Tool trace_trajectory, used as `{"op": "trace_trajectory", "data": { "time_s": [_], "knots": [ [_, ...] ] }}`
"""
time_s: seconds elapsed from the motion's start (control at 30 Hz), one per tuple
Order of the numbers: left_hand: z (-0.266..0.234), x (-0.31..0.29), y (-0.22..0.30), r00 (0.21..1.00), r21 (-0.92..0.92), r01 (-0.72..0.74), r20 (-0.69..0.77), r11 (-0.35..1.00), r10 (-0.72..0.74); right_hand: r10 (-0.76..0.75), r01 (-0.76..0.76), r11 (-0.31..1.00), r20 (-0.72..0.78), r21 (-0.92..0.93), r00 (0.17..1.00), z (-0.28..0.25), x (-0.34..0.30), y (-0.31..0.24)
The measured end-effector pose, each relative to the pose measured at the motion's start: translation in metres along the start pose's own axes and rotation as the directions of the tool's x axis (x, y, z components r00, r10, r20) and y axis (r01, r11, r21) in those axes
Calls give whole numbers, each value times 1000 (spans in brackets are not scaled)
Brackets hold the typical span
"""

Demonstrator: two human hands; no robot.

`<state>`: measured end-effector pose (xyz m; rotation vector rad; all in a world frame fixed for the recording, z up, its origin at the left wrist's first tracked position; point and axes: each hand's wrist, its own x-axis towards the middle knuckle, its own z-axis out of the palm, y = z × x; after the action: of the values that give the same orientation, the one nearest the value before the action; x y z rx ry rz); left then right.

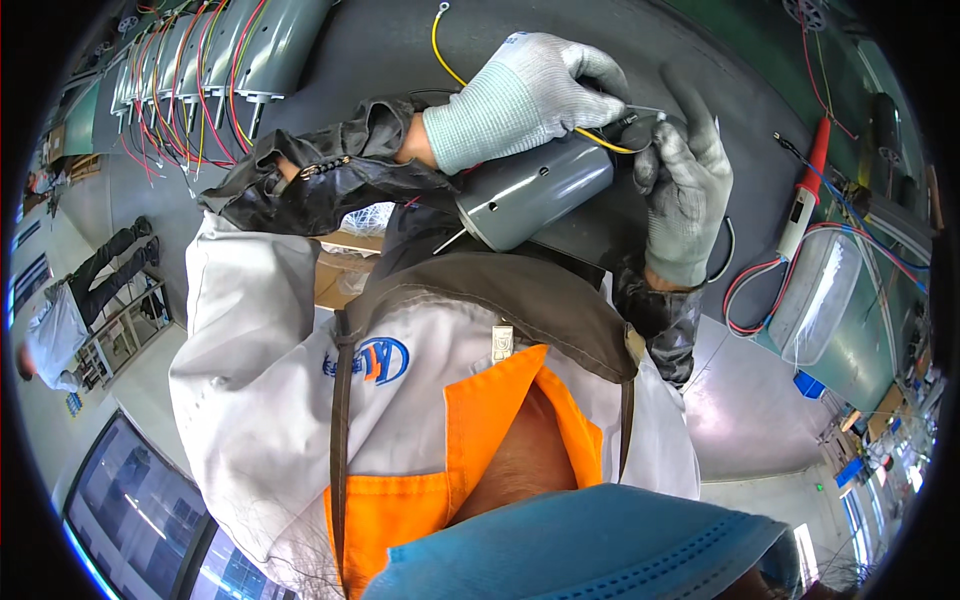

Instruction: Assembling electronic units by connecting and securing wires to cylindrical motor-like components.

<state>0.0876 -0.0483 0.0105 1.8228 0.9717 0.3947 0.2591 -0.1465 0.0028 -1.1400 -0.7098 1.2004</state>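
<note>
A grey metal motor (pixel 540 190) with a thin shaft lies tilted on the dark bench close to my body. Over its far end, my left hand (pixel 545 90) in a pale knit glove is closed, thumb and finger pinching a thin light strip (pixel 645 108). Facing it at the right, my right hand (pixel 688 190), gloved too, has its thumb and fingers bent together beside a small dark piece; the fingers hide what they grip. A yellow wire (pixel 605 141) runs beneath my left fingers toward my right fingertips. Its other stretch, with a ring terminal (pixel 443 8), extends beyond my left hand.
Several grey motors (pixel 270 50) with red, yellow and green leads stand in a row at the far left. A red screwdriver-like tool (pixel 815 165) with cables lies on the right, by a clear plastic tray (pixel 818 300). Another person (pixel 65 310) stands off to the left.
</note>
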Motion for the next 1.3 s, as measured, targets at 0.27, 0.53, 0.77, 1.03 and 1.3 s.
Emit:
{"op": "trace_trajectory", "data": {
  "time_s": [0.27, 0.53, 0.77, 1.03, 1.3],
  "knots": [
    [-1, -2, 6, 999, 57, -35, 9, 998, 35, -96, 96, 995, 40, 0, 995, -5, 0, 5],
    [10, -1, 10, 999, -138, 10, 52, 990, -3, 184, -152, 958, 113, -244, 976, -8, 9, -20],
    [14, -16, 7, 945, 139, -297, -97, 945, 312, -399, 290, 598, 36, -747, 916, -6, -13, -5],
    [27, -32, -4, 891, 146, -325, -283, 934, 354, -243, 82, 897, -332, -434, 911, -43, 2, 20],
    [29, -33, -6, 874, 502, -349, -129, 791, 468, -233, 162, 960, -328, -229, 916, -30, 35, 31]
  ]
}}
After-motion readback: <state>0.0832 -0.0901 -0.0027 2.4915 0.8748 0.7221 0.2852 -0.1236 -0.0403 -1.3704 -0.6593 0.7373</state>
